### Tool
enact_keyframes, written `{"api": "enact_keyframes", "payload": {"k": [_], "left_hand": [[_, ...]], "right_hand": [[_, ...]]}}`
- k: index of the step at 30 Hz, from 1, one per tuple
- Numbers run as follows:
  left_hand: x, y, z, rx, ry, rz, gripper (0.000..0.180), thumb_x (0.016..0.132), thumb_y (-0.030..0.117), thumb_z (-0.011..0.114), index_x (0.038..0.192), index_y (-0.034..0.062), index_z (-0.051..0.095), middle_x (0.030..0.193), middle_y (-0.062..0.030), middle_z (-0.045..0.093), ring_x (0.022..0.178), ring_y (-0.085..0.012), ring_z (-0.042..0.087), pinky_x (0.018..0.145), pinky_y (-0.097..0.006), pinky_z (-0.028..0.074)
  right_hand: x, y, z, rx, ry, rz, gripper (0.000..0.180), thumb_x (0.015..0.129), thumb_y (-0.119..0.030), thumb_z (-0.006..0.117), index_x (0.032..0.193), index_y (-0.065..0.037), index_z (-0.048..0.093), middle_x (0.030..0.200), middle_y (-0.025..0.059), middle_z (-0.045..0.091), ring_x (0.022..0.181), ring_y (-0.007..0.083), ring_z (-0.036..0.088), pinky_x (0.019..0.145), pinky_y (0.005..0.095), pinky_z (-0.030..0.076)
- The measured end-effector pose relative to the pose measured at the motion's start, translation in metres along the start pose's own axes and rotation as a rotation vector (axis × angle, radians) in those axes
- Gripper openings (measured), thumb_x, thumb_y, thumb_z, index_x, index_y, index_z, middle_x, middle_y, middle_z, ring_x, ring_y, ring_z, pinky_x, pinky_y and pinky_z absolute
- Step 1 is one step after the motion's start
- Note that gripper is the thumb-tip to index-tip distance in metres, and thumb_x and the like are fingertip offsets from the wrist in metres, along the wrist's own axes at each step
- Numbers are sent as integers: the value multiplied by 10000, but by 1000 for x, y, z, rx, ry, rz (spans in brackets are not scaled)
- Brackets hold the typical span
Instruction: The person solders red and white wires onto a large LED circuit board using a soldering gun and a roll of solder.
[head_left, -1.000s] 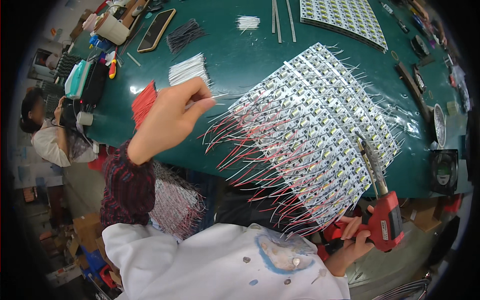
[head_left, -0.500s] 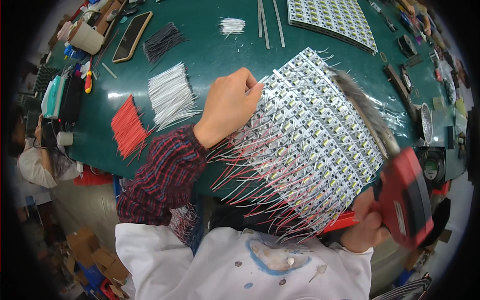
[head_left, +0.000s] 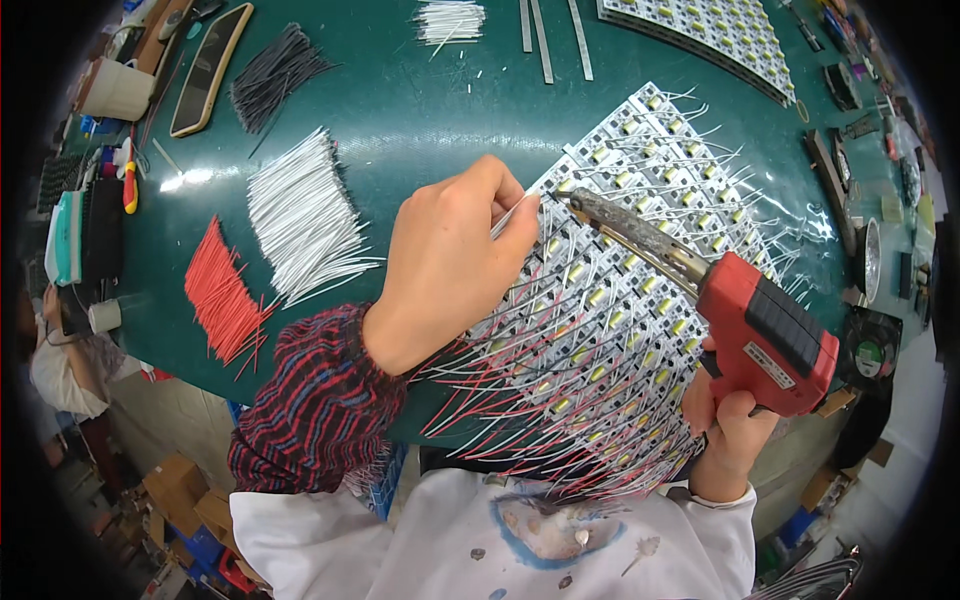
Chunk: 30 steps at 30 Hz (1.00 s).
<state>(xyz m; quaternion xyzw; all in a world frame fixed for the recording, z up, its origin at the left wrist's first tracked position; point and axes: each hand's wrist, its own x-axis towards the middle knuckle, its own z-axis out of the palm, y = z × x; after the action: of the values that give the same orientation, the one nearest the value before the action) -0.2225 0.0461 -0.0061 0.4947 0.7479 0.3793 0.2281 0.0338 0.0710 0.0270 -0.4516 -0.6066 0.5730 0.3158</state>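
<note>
A panel of small white LED circuit boards [head_left: 615, 285] lies aslant in front of me, with red, white and dark wires fanning off its boards and over its near left edge. My left hand [head_left: 450, 260] is closed in a pinch on a thin white wire [head_left: 511, 214] at the panel's upper left edge. My right hand [head_left: 735, 435] is wrapped round the handle of a red and black soldering gun [head_left: 765, 335]. The gun's tip is at the upper left boards, close to my left fingertips; whether it touches a solder pad is too small to tell.
Left of the panel lie piles of white wires [head_left: 310, 220], red wires [head_left: 222, 295] and black wires [head_left: 275, 78]. A phone [head_left: 211, 70] lies beyond them. Another stack of LED boards [head_left: 705, 35] sits at the far right. Another person [head_left: 65, 370] is at the left edge.
The soldering gun has swung from the panel's right side to its upper left edge, beside my left fingers. The head view has shifted, so the table things appear further left.
</note>
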Motion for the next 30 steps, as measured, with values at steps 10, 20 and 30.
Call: {"api": "enact_keyframes", "payload": {"k": [10,20,30], "left_hand": [[1,0,1,-52,7,-2,147,818,84,639,750,-27,570,575,-18,556,500,-40,445,461,-216,357],[1,2,2,-73,13,9,154,819,90,643,746,-24,569,571,-6,545,502,-29,429,455,-210,346],[1,-1,-1,-67,19,18,127,809,74,651,761,-28,592,584,-13,555,495,-43,439,459,-209,357]], "right_hand": [[-2,7,-7,56,7,0,644,809,-517,612,968,89,466,466,17,425,346,90,371,351,231,316],[-8,8,-7,59,29,33,707,751,-438,702,1162,80,453,572,13,493,435,86,447,424,229,350],[-8,7,-4,-13,99,-73,809,774,-562,618,1128,141,428,443,0,431,341,73,373,355,211,292]]}}
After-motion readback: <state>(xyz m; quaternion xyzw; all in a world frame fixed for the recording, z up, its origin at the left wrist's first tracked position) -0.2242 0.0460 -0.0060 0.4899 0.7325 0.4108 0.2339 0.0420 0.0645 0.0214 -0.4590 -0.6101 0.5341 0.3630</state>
